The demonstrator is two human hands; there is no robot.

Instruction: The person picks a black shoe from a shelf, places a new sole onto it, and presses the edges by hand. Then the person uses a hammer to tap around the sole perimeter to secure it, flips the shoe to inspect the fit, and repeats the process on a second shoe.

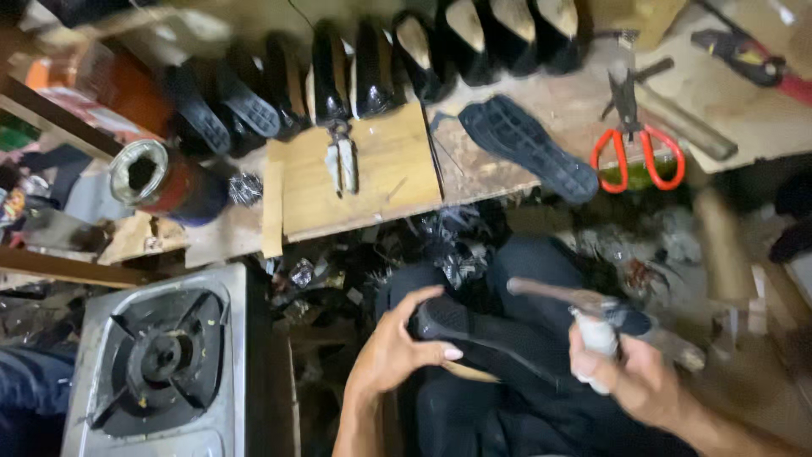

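A: Where's the black shoe [495,338]?

B: On the lap, sole up. The left hand [397,351] grips its heel end; the right hand [630,377] is clenched around a hammer [567,296].

A: Any tips?

B: I'd brace the shoe firmly and keep that thumb away from the hammer.

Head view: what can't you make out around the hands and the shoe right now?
- Tool in the right hand: motion blur smears its head; kind unclear.
- Black shoe under the left hand: dark against dark trousers, its far end lost behind the right hand.
- Row of shoes: cut off by the top edge.
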